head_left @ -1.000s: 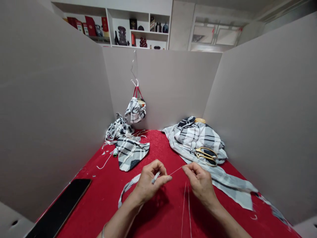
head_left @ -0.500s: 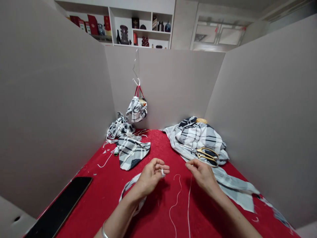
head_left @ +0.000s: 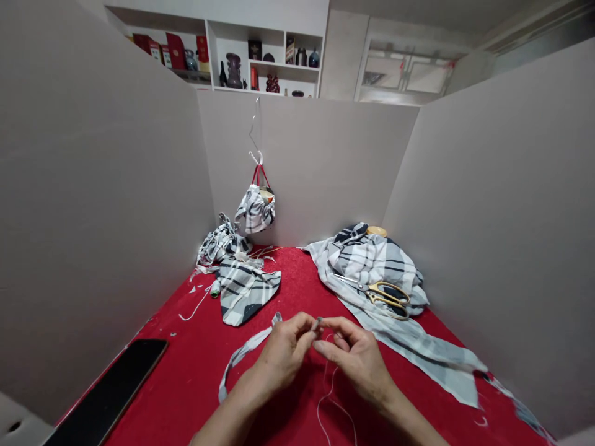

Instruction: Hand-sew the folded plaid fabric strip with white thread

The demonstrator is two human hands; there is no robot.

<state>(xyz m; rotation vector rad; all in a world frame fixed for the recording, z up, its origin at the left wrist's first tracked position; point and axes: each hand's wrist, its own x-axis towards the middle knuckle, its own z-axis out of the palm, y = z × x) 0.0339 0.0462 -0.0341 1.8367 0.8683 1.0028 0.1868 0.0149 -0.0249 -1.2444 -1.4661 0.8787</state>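
My left hand [head_left: 289, 348] is closed in a pinch on the end of a narrow grey-white fabric strip [head_left: 239, 354]. The rest of the strip curves over the red cloth to the left of that hand. Against the pinched end rests the index fingertip of my right hand [head_left: 356, 356], its thumb close below and its other fingers curled. A thin white thread [head_left: 332, 384] runs from under the right fingers down toward the near edge. Whether a needle is between the fingertips is too small to tell.
Gold-handled scissors [head_left: 379, 294] lie on heaped plaid fabric [head_left: 367, 260] at right. Plaid scraps [head_left: 248, 288] and a thread spool [head_left: 215, 288] lie at left, a black phone [head_left: 111, 390] nearer. A small plaid bag [head_left: 256, 209] hangs from a hook on the back panel.
My hands were apart and have come together at the strip's end. The right hand has moved left, drawing the thread's upper part with it.
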